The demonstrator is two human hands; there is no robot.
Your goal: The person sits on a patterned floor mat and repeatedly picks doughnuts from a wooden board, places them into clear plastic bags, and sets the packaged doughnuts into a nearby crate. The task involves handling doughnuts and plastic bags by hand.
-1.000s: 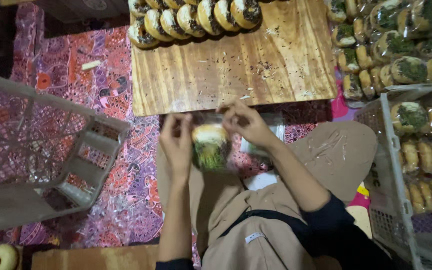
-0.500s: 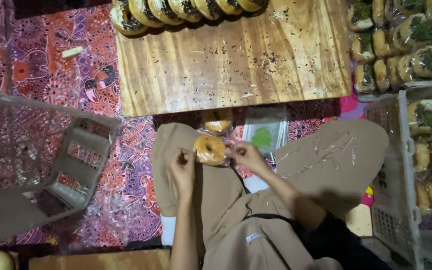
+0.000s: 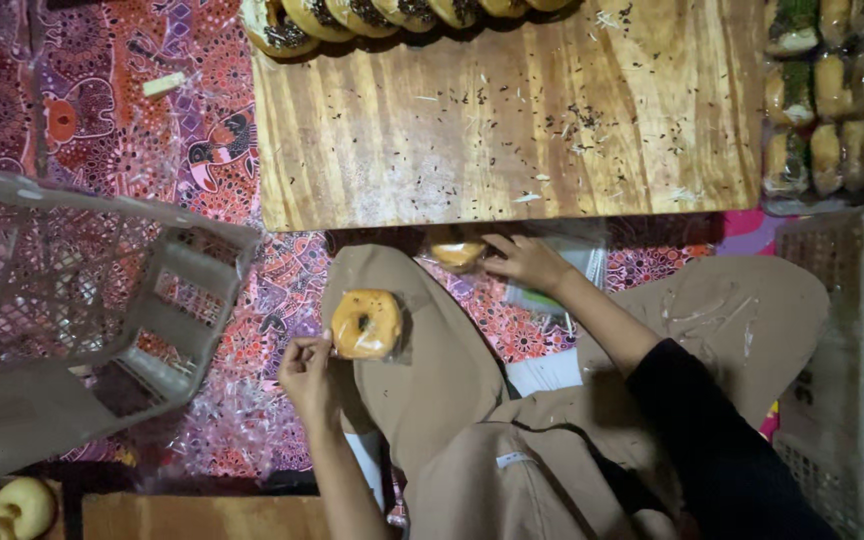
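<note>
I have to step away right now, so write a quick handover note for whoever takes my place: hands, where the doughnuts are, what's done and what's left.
Left hand: pinches the edge of a clear plastic bag holding one orange-glazed ring doughnut, over the lap.
Right hand: rests on another clear-wrapped doughnut by the near edge of the crumb-strewn wooden board.
Done: one doughnut is in its bag; wrapped doughnuts fill the stack at the right.
Left: a row of unwrapped doughnuts lies at the board's far edge. The grey plastic crate at the left shows no doughnuts.
</note>
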